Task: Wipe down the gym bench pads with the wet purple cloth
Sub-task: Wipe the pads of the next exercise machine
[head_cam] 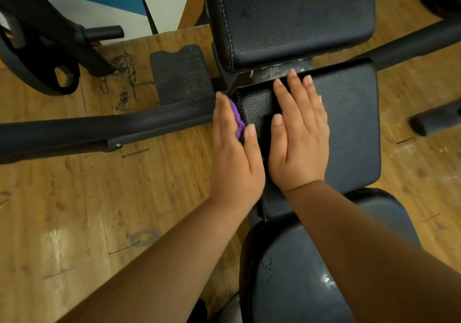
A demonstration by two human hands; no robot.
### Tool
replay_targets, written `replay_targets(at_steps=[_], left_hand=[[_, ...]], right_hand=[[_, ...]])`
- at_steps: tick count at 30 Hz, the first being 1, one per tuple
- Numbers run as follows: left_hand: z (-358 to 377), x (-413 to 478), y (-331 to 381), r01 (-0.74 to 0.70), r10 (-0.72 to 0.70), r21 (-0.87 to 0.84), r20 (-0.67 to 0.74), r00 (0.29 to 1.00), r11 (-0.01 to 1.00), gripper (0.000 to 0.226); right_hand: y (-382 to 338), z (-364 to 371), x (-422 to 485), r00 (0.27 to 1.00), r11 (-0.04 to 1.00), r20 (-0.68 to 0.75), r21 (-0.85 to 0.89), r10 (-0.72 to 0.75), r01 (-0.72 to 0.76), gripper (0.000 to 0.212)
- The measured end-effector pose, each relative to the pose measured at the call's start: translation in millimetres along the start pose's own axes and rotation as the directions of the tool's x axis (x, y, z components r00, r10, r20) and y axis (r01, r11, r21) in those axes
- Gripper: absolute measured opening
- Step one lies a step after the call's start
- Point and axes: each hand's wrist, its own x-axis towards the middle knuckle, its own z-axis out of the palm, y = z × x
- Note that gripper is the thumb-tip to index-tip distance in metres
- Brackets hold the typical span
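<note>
The black gym bench has a back pad at the top, a middle seat pad and a shiny near pad with water drops on it. My left hand presses the purple cloth with straight fingers against the left side of the seat pad; only a strip of cloth shows past my fingers. My right hand lies flat, palm down, on top of the seat pad, fingertips near its far edge.
A black frame bar runs left from the bench over the wooden floor. A black footplate sits behind it. A weight plate and rack stand at the far left. Another black bar runs right.
</note>
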Motion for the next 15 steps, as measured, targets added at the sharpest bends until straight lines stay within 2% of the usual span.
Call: replay_targets(at_steps=[3, 6, 9, 12, 15], left_hand=[[1, 26, 7, 0.052, -0.051, 0.026, -0.034, 0.998, 0.998, 0.057], [4, 23, 8, -0.008, 0.011, 0.049, -0.066, 0.998, 0.999, 0.058], [6, -5, 5, -0.081, 0.082, 0.086, -0.012, 0.997, 0.993, 0.060], [6, -5, 2, -0.095, 0.096, 0.106, -0.003, 0.995, 0.990, 0.061], [7, 13, 3, -0.079, 0.086, 0.105, -0.062, 0.994, 0.991, 0.061]], right_hand=[[1, 1, -1, 1.000, 1.000, -0.011, 0.018, 0.003, -0.003, 0.048], [1, 2, -2, 1.000, 1.000, -0.011, 0.030, 0.008, -0.008, 0.048], [2, 2, -1, 1.000, 0.999, -0.017, 0.039, 0.004, -0.003, 0.049], [3, 1, 0, 1.000, 0.998, -0.025, 0.059, 0.006, -0.004, 0.049], [3, 1, -2, 1.000, 0.998, -0.015, 0.067, 0.014, -0.013, 0.048]])
